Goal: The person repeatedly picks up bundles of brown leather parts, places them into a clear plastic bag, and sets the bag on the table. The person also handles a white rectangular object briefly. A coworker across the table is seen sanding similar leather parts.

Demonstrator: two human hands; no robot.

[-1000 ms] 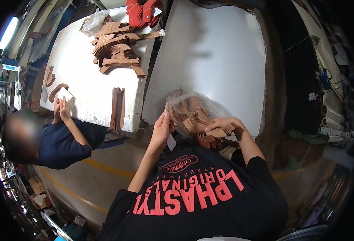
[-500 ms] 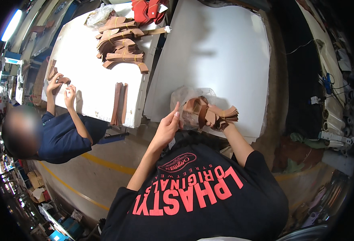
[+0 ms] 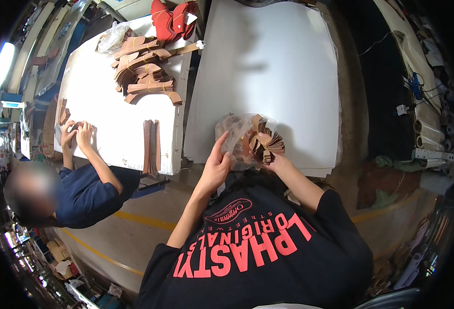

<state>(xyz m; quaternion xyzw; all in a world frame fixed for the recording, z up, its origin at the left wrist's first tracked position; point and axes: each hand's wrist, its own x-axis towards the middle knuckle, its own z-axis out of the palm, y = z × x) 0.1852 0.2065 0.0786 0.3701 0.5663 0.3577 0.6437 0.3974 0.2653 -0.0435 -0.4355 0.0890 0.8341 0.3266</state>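
One clear plastic bag (image 3: 230, 125) over the white-topped table's (image 3: 288, 67) near edge; left hand (image 3: 215, 169), forefinger and thumb spread against it, pinch unclear; right hand (image 3: 277, 163) clasping one fanned brown-strip bundle (image 3: 266, 146), fingertips hidden.

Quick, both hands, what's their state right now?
Left hand: closed on the side of the clear bag.
Right hand: closed, holding fanned brown pieces.

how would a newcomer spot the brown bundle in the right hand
Start at the white work surface on the right and go to its near edge, where the person's right hand is. That hand holds the brown bundle, right by a clear plastic bag. Its edges splay like a fan, while the brown bundles on the left table lie heaped together.
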